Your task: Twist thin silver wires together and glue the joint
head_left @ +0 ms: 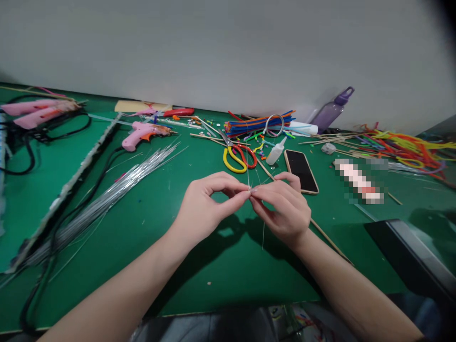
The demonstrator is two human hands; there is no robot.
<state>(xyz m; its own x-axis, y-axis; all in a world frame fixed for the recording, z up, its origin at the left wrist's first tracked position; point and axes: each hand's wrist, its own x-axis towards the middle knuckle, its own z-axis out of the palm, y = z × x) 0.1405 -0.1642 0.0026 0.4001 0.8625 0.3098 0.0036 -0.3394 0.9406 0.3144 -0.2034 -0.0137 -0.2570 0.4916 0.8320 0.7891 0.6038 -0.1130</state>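
Over the middle of the green mat (149, 209), my left hand (208, 202) and my right hand (283, 209) meet fingertip to fingertip. Both pinch a thin silver wire (262, 232) that runs up and down between them; its lower end hangs below my right hand. A bundle of the same silver wires (117, 190) lies fanned out on the mat to the left.
Yellow-and-red scissors (237, 156), a small glue bottle (276, 153) and a phone (301, 171) lie just beyond my hands. A pink glue gun (142, 133) lies at the back left, with colored pipe cleaners (256, 124) and a purple bottle (329, 111) behind. A long wooden stick (320, 230) passes under my right wrist.
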